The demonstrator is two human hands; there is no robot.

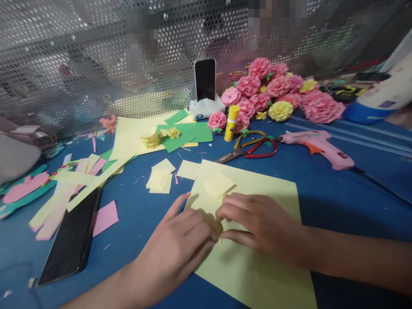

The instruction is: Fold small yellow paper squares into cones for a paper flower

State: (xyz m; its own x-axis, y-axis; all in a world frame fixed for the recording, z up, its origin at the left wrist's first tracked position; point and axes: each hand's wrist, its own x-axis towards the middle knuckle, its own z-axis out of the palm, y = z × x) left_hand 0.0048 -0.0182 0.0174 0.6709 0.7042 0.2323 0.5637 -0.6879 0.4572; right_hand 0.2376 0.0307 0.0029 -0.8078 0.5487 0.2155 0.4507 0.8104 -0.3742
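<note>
Both my hands meet over a large pale yellow paper sheet (pixel 264 189) lying on the blue table (pixel 337 201). My left hand (pixel 175 246) and my right hand (pixel 257 223) pinch a small folded piece of yellow paper (pixel 215 226) between their fingertips. The left thumb sticks out towards the sheet's edge. A small yellow square (pixel 219 184) lies on the sheet just beyond my right fingers.
A dark phone (pixel 72 240) lies at the left among pink and yellow paper strips (pixel 61 201). Small yellow squares (pixel 160 178), scissors (pixel 249 148), a glue stick (pixel 231 123), a pink glue gun (pixel 318 146), paper flowers (pixel 277 92) and a propped phone (pixel 205 79) sit farther back.
</note>
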